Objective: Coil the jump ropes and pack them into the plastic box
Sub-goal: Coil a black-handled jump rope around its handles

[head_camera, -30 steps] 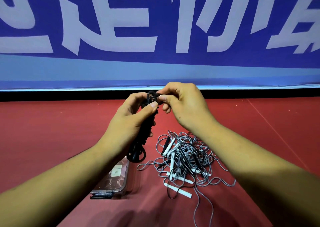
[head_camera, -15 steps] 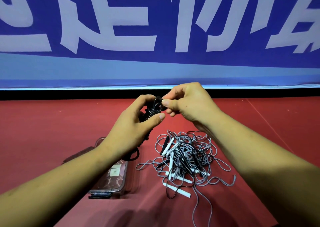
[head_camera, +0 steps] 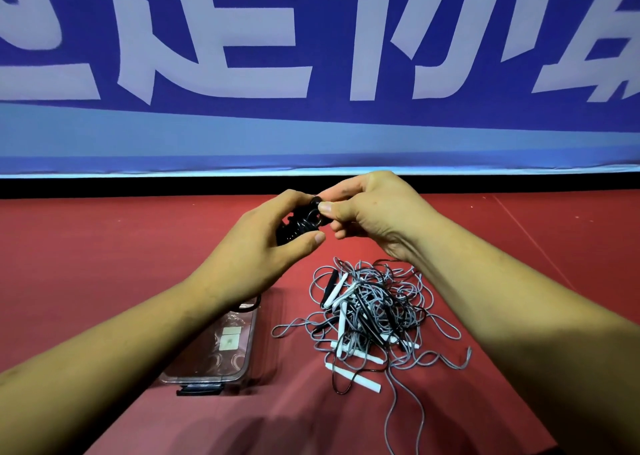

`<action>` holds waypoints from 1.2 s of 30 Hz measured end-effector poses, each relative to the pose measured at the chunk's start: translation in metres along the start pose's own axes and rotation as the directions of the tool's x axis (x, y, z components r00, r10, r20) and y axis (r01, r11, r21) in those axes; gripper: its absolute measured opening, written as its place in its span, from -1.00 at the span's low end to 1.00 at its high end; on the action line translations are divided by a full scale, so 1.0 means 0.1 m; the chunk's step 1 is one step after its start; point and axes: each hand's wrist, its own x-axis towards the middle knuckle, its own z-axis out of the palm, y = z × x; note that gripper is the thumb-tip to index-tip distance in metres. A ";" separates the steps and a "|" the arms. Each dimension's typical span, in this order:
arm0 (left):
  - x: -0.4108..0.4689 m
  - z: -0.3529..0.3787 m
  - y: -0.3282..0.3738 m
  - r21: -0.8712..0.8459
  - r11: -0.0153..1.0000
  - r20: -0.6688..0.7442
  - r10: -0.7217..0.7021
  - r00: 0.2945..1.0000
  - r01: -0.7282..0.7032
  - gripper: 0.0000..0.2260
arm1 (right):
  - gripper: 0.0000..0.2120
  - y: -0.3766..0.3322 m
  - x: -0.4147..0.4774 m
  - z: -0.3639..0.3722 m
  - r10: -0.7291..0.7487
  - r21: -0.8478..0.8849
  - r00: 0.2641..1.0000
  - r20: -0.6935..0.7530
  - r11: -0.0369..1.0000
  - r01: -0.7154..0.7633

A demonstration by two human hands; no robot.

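A black jump rope (head_camera: pixel 301 224), wound into a tight bundle, is held in the air between both hands. My left hand (head_camera: pixel 263 246) grips the bundle from the left, fingers curled round it. My right hand (head_camera: pixel 374 212) pinches a loop of the black cord at the bundle's top. Below on the red floor lies a tangled heap of grey and black jump ropes (head_camera: pixel 370 312) with white handles. The clear plastic box (head_camera: pixel 221 354) sits on the floor to the left of the heap, partly hidden under my left forearm.
A blue banner (head_camera: pixel 311 73) with large white characters stands across the back, with a black strip along its foot. The red floor (head_camera: pixel 104 264) stretches left and right of the box and heap. Loose grey cord ends trail toward the near edge.
The black bundle has become shorter and tighter; the loop that hung below my left hand is gone. Both hands have shifted slightly right and down, and more of the box shows.
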 end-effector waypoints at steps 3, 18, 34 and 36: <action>0.01 -0.01 -0.01 -0.106 0.993 0.011 -0.045 0.999 0.046 -0.76 | -0.87 0.00 0.01 0.00 -0.012 0.007 1.000 -0.008 1.000 0.012; 0.05 -0.11 -0.11 -0.362 0.918 0.011 -0.167 0.986 0.159 -0.72 | -0.80 0.23 0.08 0.32 -0.353 -0.227 0.920 -0.170 0.922 0.312; -0.03 -0.32 -0.45 -0.353 0.868 0.176 -0.304 0.936 0.348 -0.56 | -0.85 0.56 0.39 0.70 -0.140 0.069 0.969 -0.201 0.985 0.157; -0.05 -0.41 -0.58 -0.382 0.830 0.229 -0.340 0.912 0.406 -0.52 | -0.87 0.58 0.52 0.78 -0.078 0.125 0.972 -0.220 0.986 0.107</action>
